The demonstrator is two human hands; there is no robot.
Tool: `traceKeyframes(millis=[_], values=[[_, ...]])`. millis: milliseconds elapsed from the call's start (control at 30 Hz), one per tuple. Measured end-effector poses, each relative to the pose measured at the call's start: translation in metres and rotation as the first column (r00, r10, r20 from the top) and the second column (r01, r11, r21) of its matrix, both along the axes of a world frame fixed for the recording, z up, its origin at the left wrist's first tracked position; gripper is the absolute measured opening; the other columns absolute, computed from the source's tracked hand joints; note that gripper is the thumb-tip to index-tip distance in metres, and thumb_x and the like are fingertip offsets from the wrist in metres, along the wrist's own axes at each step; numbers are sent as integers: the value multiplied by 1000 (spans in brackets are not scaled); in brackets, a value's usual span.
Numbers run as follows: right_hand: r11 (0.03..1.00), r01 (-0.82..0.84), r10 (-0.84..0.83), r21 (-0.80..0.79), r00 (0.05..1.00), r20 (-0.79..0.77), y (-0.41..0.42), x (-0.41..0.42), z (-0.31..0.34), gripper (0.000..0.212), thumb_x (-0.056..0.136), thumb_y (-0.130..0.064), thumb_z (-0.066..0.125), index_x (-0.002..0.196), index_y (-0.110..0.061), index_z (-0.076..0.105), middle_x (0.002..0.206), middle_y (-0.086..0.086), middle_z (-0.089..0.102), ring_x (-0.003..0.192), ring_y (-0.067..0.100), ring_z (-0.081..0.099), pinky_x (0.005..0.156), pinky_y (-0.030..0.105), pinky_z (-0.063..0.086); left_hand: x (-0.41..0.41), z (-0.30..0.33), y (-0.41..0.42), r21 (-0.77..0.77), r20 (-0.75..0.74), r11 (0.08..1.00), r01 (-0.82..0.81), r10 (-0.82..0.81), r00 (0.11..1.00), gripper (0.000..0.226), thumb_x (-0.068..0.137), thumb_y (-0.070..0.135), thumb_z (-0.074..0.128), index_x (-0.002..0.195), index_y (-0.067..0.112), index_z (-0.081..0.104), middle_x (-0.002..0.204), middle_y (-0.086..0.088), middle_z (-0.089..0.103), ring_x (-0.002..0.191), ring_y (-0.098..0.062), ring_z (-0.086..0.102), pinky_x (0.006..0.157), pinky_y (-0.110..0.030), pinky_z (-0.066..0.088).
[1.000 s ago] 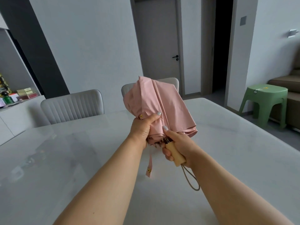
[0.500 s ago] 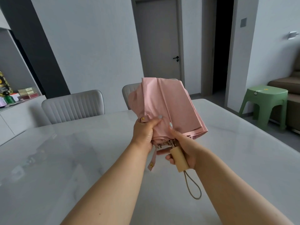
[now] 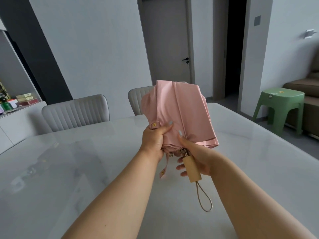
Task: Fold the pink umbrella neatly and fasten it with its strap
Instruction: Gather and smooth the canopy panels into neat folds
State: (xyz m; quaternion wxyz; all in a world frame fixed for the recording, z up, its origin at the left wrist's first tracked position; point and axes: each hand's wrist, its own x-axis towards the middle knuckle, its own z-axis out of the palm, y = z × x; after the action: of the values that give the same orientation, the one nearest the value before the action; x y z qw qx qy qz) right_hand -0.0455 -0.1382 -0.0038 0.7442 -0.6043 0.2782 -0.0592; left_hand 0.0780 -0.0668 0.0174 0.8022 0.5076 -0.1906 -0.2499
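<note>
Left hand (image 3: 154, 140) clamped on soft, slippery umbrella (image 3: 179, 114); right hand (image 3: 195, 157) around stiff handle (image 3: 191, 168) below; strap (image 3: 164, 167) dangling.

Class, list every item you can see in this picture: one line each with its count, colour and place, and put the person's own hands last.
Umbrella: one, pink, held above table, part folded.
Strap: one, pink, hanging loose below canopy.
Handle: one, pale wood, cord loop below.
Table: one, white, foreground.
Chairs: two, grey, behind table.
Stool: one, green, right.
Door: one, grey, shut, back wall.
Boxes: several, mixed colours, left shelf.
Left hand: grips canopy.
Right hand: holds handle.
</note>
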Motion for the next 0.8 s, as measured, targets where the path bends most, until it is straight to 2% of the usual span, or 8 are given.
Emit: traceKeyframes(millis=[67,167,333,433,533,600,700,800], values=[[999,29,-34,45,993,113,3,1,0,77,64,-66,68,108,-3,66,109,25,67,94,38,71,75,52,59,-2,-1,0,-28,-32,999,19,-20,999,38,79,1,73,115,-6,65,103,-19,72,91,-31,71,76,-39,60],[997,56,-66,50,973,220,5,1,1,50,83,-50,65,99,-2,68,93,20,75,80,32,74,57,35,59,-3,-4,1,-55,-26,997,50,-51,998,38,81,4,71,117,-5,63,108,-21,71,95,-32,71,79,-40,60],[994,101,-108,38,953,282,5,2,0,51,85,-46,65,89,5,63,71,18,68,45,21,59,38,23,45,9,-7,8,89,176,994,55,-71,982,35,82,20,76,110,2,68,107,-17,73,102,-31,70,92,-45,55],[985,167,-171,39,946,275,2,3,-2,47,86,-43,66,87,4,61,65,15,63,42,19,55,37,24,44,16,-6,17,297,312,953,-57,-40,949,40,78,36,79,106,9,68,93,-7,74,76,-21,69,65,-30,53],[977,209,-213,43,933,289,0,2,0,46,85,-42,68,92,3,60,73,15,65,42,20,56,39,24,45,24,-4,27,383,384,913,-139,-21,923,37,84,40,73,102,9,65,75,-3,61,55,-14,47,50,-26,38],[973,225,-228,46,930,289,1,1,2,44,83,-41,71,94,1,59,79,16,65,42,20,56,39,25,46,27,-2,32,407,410,899,-163,-21,912,39,83,46,71,105,14,63,83,-2,63,62,-14,53,58,-27,45],[968,252,-245,13,927,284,2,0,2,40,82,-37,73,94,-2,58,79,15,63,42,20,56,40,26,47,33,7,35,397,452,885,-243,42,891,49,80,51,72,114,18,58,102,1,66,93,-16,64,84,-34,52],[963,265,-245,-37,929,278,2,0,0,39,81,-34,74,92,-1,58,66,14,60,40,21,55,40,26,47,41,33,33,304,576,865,-399,167,800,40,85,46,68,110,16,59,99,5,63,94,-15,60,86,-33,49]])
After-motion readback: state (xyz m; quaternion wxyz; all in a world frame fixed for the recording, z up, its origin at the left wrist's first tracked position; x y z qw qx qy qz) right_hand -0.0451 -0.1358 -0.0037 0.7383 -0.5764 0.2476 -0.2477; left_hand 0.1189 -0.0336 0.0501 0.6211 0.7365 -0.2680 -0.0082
